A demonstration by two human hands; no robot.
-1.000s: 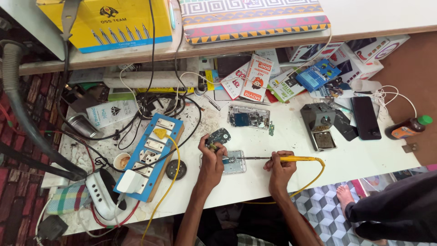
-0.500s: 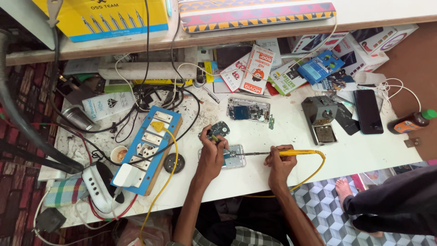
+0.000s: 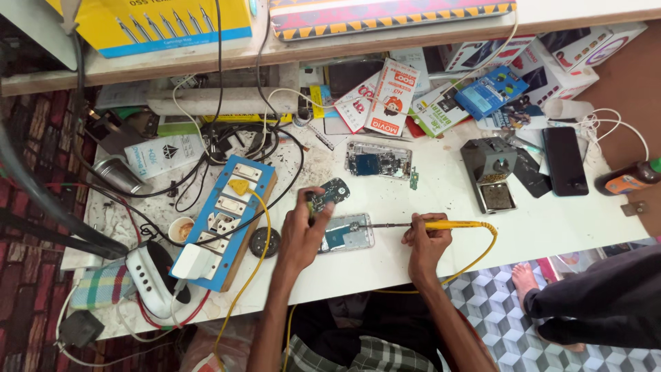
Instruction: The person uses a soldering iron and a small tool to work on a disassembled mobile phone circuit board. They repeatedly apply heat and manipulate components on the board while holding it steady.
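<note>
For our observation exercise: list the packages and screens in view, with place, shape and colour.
Yellow box: shelf, top left, rectangular, blue stripe.
Red-white packets: bench back, flat.
Blue packet: right of them, tilted.
Black phone: right side, dark screen.
White boxes: top right.

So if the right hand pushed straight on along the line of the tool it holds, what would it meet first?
The right hand points its yellow soldering iron leftward; its tip is at the opened phone, so that comes first, then probably the left hand just beyond. Depth is unclear.
</note>
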